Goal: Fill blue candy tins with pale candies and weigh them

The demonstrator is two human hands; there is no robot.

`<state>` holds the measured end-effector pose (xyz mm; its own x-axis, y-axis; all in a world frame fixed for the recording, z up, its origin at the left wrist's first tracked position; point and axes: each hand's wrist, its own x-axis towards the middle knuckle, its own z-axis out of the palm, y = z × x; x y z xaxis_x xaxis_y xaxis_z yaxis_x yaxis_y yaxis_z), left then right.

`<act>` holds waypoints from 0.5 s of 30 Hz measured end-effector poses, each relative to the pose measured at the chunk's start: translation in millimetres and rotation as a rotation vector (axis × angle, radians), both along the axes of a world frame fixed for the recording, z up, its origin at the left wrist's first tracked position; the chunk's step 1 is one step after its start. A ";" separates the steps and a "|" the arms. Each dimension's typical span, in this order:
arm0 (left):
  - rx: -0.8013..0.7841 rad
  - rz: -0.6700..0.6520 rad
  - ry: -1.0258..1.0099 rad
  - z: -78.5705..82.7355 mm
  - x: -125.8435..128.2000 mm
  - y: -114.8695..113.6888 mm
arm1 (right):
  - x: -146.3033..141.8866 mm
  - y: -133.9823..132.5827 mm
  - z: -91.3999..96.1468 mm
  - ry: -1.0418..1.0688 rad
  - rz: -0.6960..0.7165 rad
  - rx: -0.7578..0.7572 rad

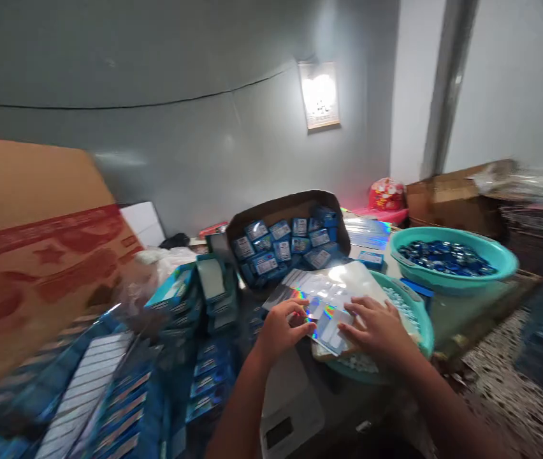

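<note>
A shiny sticker sheet with rainbow glints point(322, 299) lies on a pale board point(364, 280), which rests across a turquoise basin point(427, 331) of small white pieces. My left hand point(281, 328) is at the sheet's left side, fingers curved, with a gap between thumb and forefinger. On the sheet's right part rests my right hand point(376, 328), its fingers spread and bent. The fingertips of both hands are near or on the sheet; blur hides whether they pinch a label.
A carton of small blue boxes point(281, 245) stands behind the sheet. At right is a turquoise basin point(505, 258) of dark blue shiny pieces. Stacked blue boxes point(211, 376) and a large brown carton point(37, 255) fill the left. A grey device with a display point(295, 408) lies in front.
</note>
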<state>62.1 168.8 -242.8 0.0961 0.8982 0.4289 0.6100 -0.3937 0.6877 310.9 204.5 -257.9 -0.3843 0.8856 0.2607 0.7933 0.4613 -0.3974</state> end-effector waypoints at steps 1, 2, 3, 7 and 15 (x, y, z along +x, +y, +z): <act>0.007 0.036 -0.037 0.8 -6.2 -8.5 | 1.0 1.5 -3.9 -0.011 0.000 0.009; 0.015 0.074 -0.072 1.7 -12.9 -17.1 | 2.1 3.7 -8.4 -0.019 -0.001 0.026; 0.024 0.111 -0.104 2.7 -19.8 -25.6 | 3.3 6.6 -12.9 -0.022 -0.004 0.042; 0.051 0.188 -0.206 7.6 -44.0 -52.4 | 6.9 18.9 -26.7 -0.027 -0.001 0.069; 0.013 0.105 -0.430 19.4 -56.2 -73.0 | 4.5 11.2 -15.7 -0.021 -0.030 0.053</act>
